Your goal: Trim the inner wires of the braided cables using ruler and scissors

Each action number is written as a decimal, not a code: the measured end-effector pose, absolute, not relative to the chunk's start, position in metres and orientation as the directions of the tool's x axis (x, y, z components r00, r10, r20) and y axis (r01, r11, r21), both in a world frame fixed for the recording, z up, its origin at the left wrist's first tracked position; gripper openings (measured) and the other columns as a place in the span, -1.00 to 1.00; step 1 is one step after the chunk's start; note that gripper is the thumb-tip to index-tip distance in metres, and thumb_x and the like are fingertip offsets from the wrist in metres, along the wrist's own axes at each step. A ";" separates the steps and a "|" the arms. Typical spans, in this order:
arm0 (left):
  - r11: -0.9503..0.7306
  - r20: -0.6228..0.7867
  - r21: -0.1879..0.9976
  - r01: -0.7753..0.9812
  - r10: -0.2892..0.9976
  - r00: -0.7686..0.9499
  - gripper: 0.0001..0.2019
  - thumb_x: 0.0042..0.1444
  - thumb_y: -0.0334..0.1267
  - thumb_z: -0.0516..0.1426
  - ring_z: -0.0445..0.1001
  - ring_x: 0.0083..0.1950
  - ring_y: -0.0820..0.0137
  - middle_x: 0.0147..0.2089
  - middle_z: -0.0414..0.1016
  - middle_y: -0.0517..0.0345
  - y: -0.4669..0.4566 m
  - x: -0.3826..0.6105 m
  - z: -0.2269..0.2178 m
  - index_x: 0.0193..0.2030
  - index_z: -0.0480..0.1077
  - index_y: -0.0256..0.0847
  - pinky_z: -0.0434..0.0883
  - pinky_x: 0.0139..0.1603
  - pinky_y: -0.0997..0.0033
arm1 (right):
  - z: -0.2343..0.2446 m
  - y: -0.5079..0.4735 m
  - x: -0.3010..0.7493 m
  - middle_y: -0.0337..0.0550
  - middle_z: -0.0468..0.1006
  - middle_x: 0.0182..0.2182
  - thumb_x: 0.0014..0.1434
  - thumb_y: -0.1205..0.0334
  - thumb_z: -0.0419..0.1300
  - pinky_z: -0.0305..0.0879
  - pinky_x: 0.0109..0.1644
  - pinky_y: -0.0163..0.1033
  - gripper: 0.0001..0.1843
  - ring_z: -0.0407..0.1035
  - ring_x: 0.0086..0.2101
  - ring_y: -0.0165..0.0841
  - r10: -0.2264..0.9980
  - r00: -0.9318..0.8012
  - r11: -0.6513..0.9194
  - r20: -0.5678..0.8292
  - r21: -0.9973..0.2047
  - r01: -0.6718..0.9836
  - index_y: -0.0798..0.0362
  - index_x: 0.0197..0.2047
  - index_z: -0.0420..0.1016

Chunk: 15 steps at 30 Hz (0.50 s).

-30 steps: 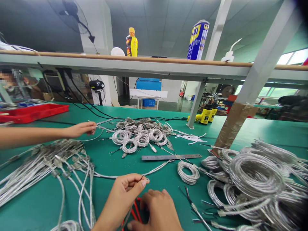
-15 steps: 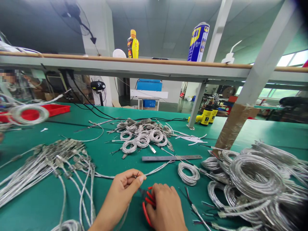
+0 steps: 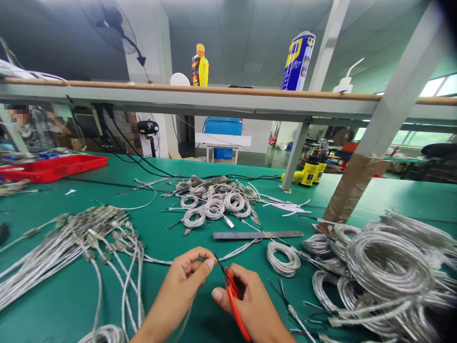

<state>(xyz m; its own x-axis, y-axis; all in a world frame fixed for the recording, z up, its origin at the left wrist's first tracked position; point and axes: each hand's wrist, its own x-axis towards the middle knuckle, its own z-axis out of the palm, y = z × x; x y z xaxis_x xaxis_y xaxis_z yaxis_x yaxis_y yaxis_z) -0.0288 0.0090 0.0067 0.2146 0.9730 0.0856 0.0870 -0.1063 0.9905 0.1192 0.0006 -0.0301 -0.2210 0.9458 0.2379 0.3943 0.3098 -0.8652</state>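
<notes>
My left hand (image 3: pixel 185 278) pinches the thin dark end of a silver braided cable (image 3: pixel 235 249) between thumb and forefinger, low in the middle of the view. My right hand (image 3: pixel 252 305) grips red-handled cutters (image 3: pixel 232 293), whose dark tips point up toward the pinched wire end and sit just right of it. Both hands hover over the green table mat (image 3: pixel 171 238). A steel ruler (image 3: pixel 257 234) lies just beyond them.
Small coiled cables (image 3: pixel 214 202) are heaped mid-table, one coil (image 3: pixel 283 257) lies near the ruler, large coils (image 3: pixel 385 267) are piled right, and straight cables (image 3: pixel 71 243) fan out left. A red tray (image 3: pixel 53 166) sits far left. A taped post (image 3: pixel 352 186) rises at right.
Another person's hand at left took a coil from the heap and withdrew out of view. My right hand picked the red cutters up off the mat and raised their tips to the wire end.
</notes>
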 end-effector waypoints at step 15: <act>-0.147 0.121 0.981 0.127 0.974 0.192 -0.82 0.04 -0.16 0.03 -0.12 -0.60 0.57 -0.64 -0.03 0.40 0.008 -0.029 0.003 -0.40 0.29 -0.24 -0.08 -0.63 0.59 | -0.021 -0.001 0.122 -0.37 0.18 -0.66 -0.07 -0.01 0.09 -0.12 -0.48 -0.38 -0.64 0.06 -0.53 -0.44 0.958 -0.177 0.279 0.224 -0.608 0.743 0.04 -0.63 0.05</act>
